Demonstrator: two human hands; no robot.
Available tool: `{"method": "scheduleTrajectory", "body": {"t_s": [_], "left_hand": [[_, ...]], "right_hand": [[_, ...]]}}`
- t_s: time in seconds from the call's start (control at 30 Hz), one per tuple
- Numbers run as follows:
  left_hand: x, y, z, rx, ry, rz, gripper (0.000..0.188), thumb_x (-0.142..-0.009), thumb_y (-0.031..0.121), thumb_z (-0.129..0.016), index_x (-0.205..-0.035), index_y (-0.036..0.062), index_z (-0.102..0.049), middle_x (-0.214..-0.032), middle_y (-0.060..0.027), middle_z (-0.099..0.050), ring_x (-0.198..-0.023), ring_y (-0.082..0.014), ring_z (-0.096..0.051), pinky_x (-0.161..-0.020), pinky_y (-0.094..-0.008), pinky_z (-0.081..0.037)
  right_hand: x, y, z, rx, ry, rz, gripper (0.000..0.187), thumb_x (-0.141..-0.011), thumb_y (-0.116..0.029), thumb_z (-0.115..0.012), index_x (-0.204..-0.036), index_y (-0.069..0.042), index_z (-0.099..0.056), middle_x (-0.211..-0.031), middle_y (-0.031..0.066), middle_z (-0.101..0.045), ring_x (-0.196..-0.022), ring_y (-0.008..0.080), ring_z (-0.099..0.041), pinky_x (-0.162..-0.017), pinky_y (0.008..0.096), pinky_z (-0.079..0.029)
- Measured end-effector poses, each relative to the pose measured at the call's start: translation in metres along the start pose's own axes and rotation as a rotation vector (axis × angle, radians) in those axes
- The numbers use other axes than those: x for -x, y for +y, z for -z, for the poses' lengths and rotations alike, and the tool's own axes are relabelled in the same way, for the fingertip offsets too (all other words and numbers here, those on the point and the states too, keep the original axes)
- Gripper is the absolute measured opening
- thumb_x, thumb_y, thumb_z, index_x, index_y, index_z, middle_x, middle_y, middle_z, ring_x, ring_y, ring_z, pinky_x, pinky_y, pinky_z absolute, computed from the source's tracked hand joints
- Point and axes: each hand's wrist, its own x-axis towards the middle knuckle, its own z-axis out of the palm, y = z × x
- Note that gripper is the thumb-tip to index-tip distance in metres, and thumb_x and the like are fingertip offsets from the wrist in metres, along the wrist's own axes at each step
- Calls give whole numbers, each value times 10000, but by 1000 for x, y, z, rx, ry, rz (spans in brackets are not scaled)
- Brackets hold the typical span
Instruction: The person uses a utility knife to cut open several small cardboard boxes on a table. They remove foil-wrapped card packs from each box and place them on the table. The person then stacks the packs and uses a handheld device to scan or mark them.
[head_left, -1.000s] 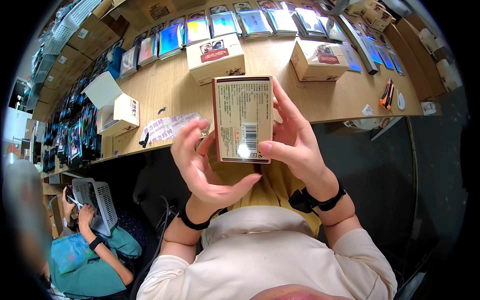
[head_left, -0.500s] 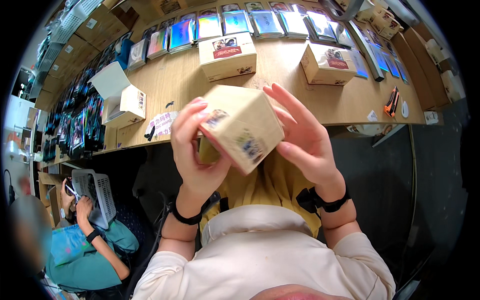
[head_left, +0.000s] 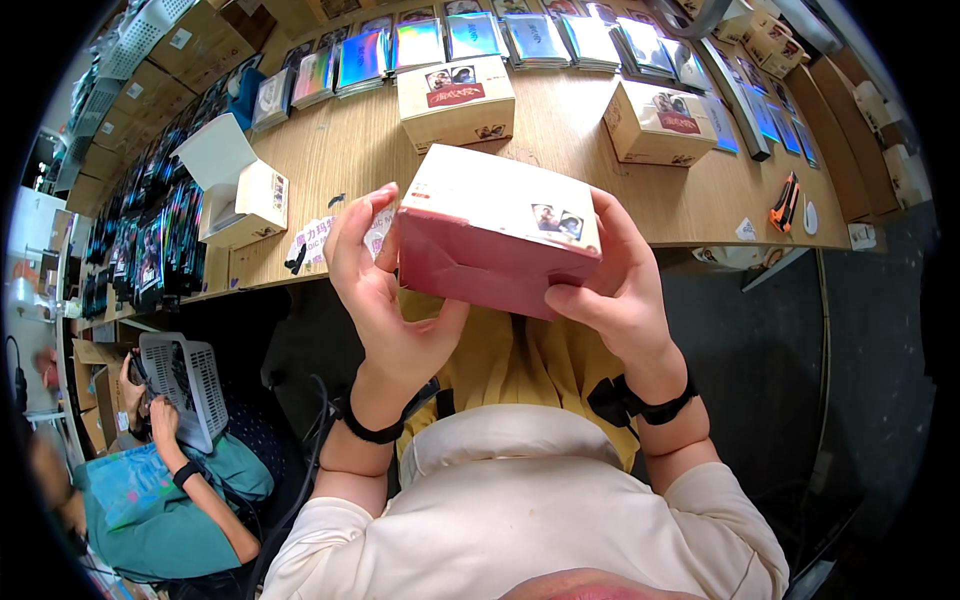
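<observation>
A cream cardboard box (head_left: 500, 190) with a dark red face and small printed pictures is held up in front of me, tilted so the red face points toward my body. My right hand (head_left: 625, 285) grips its right end, thumb on the red face and fingers behind. At the box's left end, my left hand (head_left: 380, 285) has its fingers spread and raised, with the thumb by the lower edge; whether it touches the box I cannot tell. Past the held box, a similar closed box (head_left: 457, 105) sits on the wooden table (head_left: 345, 150).
Another closed box (head_left: 660, 125) stands right, an opened box (head_left: 250, 205) left. Shiny packets (head_left: 475, 38) line the back. Dark packs (head_left: 150, 245) are heaped left. An orange utility knife (head_left: 785, 203) lies right. Lower left, a co-worker's hands (head_left: 165, 415) are at a white basket (head_left: 205, 390).
The held box has turned, so its red face now shows toward me. My right hand has closed onto its right end, while my left fingers have come off its top.
</observation>
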Motion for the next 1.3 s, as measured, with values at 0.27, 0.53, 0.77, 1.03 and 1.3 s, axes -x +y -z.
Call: {"method": "scheduleTrajectory", "body": {"t_s": [0.27, 0.53, 0.77, 1.03, 1.3], "left_hand": [[-2, 7, 4, 60, -140, 158, 1096, -645, 37, -837, -1503, 2, -156, -1386, -197, -380, -1297, -306, -429, -1076, -448, -377], [-8, 13, -6, 46, -129, 214, 1298, -526, 184, -953, -1519, -8, -140, -1386, -177, -422, -1292, -286, -457, -1093, -418, -357], [-6, 10, -16, -164, -78, 236, 1180, -542, 150, -934, -1466, -13, -220, -1324, -179, -472, -1232, -272, -490, -1060, -394, -381], [-1, -5, -32, -291, 45, 306, 1135, -565, 290, -966, -1412, -44, -288, -1284, -185, -449, -1163, -296, -521, -964, -393, -472], [11, -17, -35, -555, 10, 126, 1195, -598, 290, -949, -1497, 3, -216, -1399, -196, -362, -1258, -312, -440, -1071, -436, -386]], "right_hand": [[-8, 6, 7, 540, -63, 506, 719, -673, 113, -702, -1338, -82, -509, -1407, 153, -362, -1290, 265, -454, -942, 339, -533], [-13, 24, 13, 817, -58, 764, 636, -658, 166, -658, -1185, -189, -691, -1439, 180, -305, -1305, 374, -438, -908, 379, -568], [-10, 27, 16, 951, -74, 738, 623, -703, 147, -658, -1220, -199, -669, -1468, 199, -302, -1320, 386, -431, -1002, 407, -504], [8, 0, 42, 1055, 250, 639, 475, -764, 97, -638, -1221, -25, -599, -1339, 179, -490, -1180, 333, -559, -991, 401, -478], [37, -78, 198, 1332, 1164, 276, 376, -907, -255, -669, -1150, 25, -604, -1080, 177, -609, -942, 258, -610, -814, 369, -503]]}}
